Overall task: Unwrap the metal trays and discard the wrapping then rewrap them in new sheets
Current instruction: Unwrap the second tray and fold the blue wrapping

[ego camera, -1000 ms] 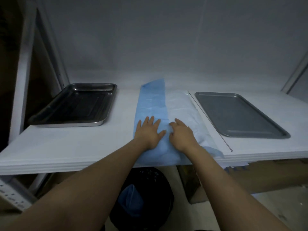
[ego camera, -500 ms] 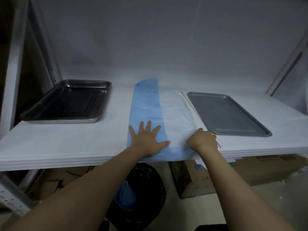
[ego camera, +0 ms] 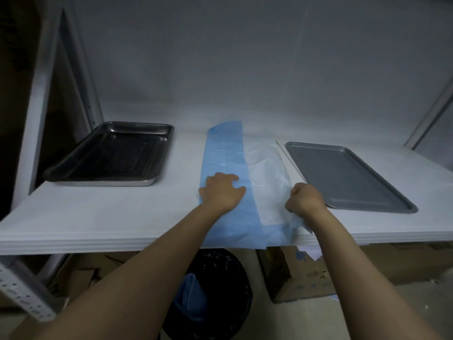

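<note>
A folded wrapping sheet [ego camera: 224, 153], blue on the left and white on the right, lies lengthwise on the white table [ego camera: 103, 209], its near end hanging over the front edge. My left hand [ego camera: 221, 190] rests on the blue part with its fingers bent down onto it. My right hand [ego camera: 305, 200] is curled into a fist at the sheet's right edge and grips that edge, which is bunched up there. A deep dark metal tray [ego camera: 110, 155] sits bare at the left. A flat grey metal tray [ego camera: 348, 173] sits bare at the right, just beyond my right hand.
Below the table's front edge stands a black-lined bin [ego camera: 215, 290] with blue wrapping inside. Cardboard boxes [ego camera: 301, 273] sit on the floor to its right. A metal rack post [ego camera: 41, 99] rises at the left, and a grey wall closes the back.
My right hand moved from beside the left hand to the sheet's right edge and closed on it, bunching it. My left hand's spread fingers have bent.
</note>
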